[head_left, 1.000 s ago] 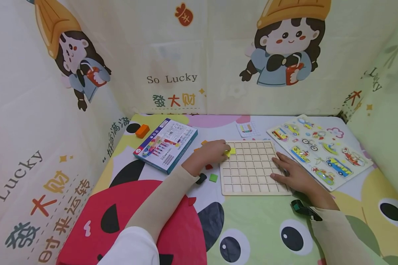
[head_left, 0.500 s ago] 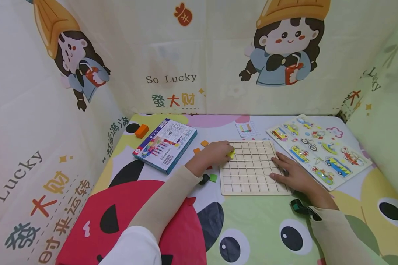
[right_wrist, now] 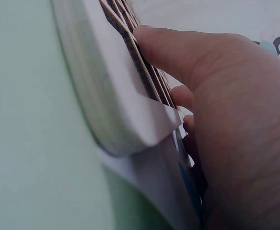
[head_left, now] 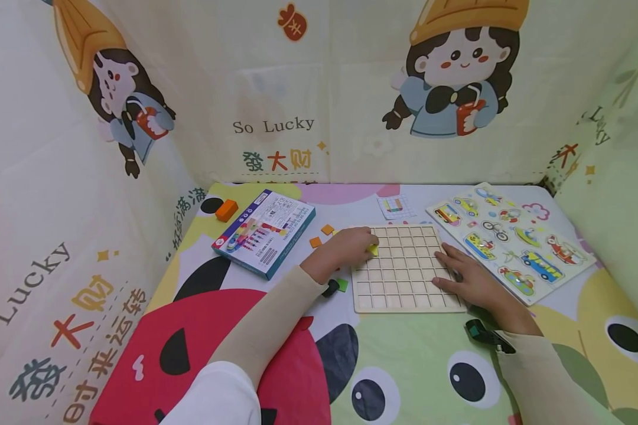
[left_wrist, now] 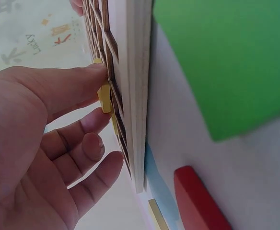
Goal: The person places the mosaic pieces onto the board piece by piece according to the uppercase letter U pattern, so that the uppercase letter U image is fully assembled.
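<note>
A wooden grid board [head_left: 404, 271] lies flat on the table. My left hand [head_left: 348, 247] is over its upper left part. In the left wrist view, my thumb and a finger pinch a small yellow tile [left_wrist: 104, 98] against the grid, and more yellow shows right beside it. The other left fingers are bent loosely. My right hand [head_left: 473, 280] rests on the board's right edge with fingers spread, its thumb [right_wrist: 154, 43] touching the grid. A green tile [head_left: 342, 285] and a red tile [left_wrist: 197, 199] lie left of the board.
Orange tiles [head_left: 316, 242] lie beyond my left forearm. Further left are a flat puzzle box [head_left: 266, 233] and an orange block [head_left: 226, 211]. A small pattern card [head_left: 396, 206] lies behind the board. A vehicle picture board [head_left: 510, 236] is close to my right hand.
My left hand has shifted slightly right and nearer over the board, and now covers most of the yellow seen there earlier. The orange tiles have come more into view. My right hand stays put.
</note>
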Demonstrator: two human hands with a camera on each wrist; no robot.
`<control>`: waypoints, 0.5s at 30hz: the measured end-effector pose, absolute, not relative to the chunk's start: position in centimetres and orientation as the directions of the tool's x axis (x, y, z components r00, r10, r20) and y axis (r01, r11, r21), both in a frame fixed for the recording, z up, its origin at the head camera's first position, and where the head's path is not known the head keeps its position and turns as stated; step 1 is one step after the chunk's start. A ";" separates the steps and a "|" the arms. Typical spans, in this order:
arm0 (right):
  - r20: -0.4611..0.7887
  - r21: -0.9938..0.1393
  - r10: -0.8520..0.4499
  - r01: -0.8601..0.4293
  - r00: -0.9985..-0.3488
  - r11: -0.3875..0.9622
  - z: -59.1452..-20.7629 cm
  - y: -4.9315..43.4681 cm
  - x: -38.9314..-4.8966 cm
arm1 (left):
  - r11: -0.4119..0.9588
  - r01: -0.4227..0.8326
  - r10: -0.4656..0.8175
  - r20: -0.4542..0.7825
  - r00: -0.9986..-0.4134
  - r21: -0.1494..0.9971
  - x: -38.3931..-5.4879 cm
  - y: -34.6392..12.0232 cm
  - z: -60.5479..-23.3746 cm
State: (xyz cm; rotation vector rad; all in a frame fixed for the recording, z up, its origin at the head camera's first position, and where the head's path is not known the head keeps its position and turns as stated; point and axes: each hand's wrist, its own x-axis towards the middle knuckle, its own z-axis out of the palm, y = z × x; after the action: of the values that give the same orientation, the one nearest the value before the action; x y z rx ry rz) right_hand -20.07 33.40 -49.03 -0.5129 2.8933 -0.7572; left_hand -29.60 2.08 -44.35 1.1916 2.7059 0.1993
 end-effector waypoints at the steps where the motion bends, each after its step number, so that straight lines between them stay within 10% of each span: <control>1: -0.020 -0.493 -0.347 -0.293 -0.938 0.819 -49.0 33.4 -20.0 | 0.668 0.717 0.742 -0.107 -0.662 0.197 -29.6 2.1 -44.4; 15: -0.014 -0.484 -0.344 -0.295 -0.939 0.824 -49.1 33.4 -20.1 | 0.670 0.710 0.740 -0.117 -0.662 0.216 -29.3 2.3 -44.3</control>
State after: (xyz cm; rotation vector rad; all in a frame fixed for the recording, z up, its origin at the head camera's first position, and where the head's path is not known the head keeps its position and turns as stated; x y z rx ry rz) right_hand -20.10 33.37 -49.12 -0.5096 2.9037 -0.7467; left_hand -29.35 2.26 -44.25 1.1813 2.6895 0.2253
